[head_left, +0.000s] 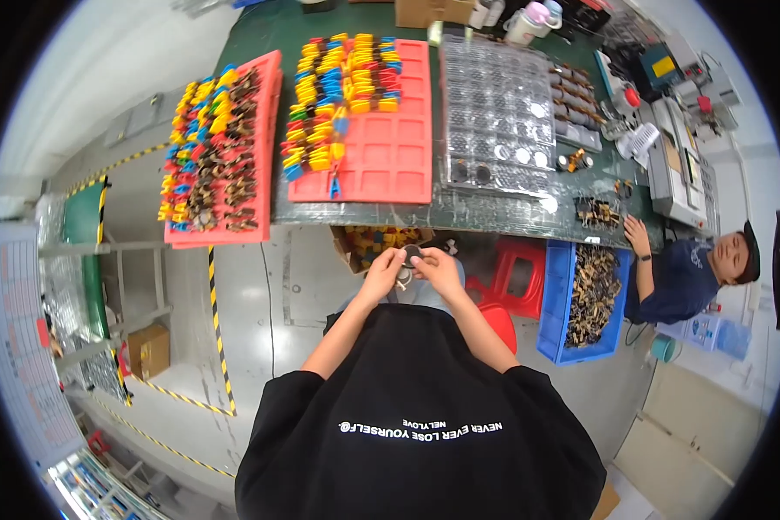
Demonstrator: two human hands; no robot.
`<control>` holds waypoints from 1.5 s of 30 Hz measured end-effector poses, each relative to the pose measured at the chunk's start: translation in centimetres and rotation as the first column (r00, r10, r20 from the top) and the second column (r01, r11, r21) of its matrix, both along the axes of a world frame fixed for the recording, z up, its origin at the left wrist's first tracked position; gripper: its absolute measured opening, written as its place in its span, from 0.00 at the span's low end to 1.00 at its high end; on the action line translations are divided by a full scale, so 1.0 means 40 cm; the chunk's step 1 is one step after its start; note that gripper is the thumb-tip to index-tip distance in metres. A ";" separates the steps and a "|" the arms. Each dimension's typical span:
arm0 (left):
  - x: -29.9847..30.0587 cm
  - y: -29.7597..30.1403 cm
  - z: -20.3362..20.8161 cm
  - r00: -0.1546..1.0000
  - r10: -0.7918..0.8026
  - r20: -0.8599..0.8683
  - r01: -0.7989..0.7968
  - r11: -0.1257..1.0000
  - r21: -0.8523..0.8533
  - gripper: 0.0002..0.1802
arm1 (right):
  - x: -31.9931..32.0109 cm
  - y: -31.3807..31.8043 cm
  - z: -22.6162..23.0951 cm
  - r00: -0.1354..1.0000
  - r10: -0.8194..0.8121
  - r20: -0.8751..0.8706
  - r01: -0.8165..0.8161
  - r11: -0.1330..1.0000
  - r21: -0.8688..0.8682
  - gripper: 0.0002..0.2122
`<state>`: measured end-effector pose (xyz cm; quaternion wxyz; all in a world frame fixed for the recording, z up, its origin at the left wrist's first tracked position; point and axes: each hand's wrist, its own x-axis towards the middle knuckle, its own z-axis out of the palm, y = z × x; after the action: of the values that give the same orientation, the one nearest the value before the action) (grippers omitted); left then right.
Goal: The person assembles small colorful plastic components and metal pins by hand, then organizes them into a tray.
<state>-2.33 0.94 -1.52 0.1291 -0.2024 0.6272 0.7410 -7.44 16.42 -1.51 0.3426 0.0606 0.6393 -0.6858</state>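
Note:
Both of my hands meet in front of my body, just off the near edge of the green table. Between the fingertips is a small dark round disc [412,252], pinched by my left hand [388,272] and my right hand [438,269]. Just below it, by the left fingers, hangs a pale round piece [404,276] with a thin light strand; how it joins the disc is too small to tell. Beneath the table edge, beyond my hands, stands a cardboard box [348,251] of yellow, red and blue plastic pieces.
Pink trays [399,165] on the table [364,217] hold colourful clips. Right of them lies a clear blister tray [498,113]. A blue bin [553,351] of small brassy parts and red stools [518,282] stand right. A co-worker [689,273] rests a hand on the table.

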 end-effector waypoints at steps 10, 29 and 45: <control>-0.389 0.222 -0.027 0.976 -0.141 -0.169 0.134 0.990 -0.049 0.18 | -0.321 0.322 0.027 0.837 -0.541 -0.081 0.546 0.836 0.061 0.13; -0.345 -0.195 0.024 0.939 0.184 -0.291 -0.293 -0.018 -0.956 0.20 | -0.489 0.363 -0.002 0.646 0.320 -0.693 0.523 0.476 0.707 0.18; -0.278 -0.522 0.058 0.973 -0.224 -0.050 -0.047 0.017 -0.999 0.09 | -0.167 0.270 0.064 0.745 -0.058 -0.665 0.500 0.708 0.498 0.14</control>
<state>-13.44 -19.94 0.82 -0.0646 -0.1219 0.9857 0.0969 -14.12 27.23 1.04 -0.0380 0.0553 0.8916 -0.4479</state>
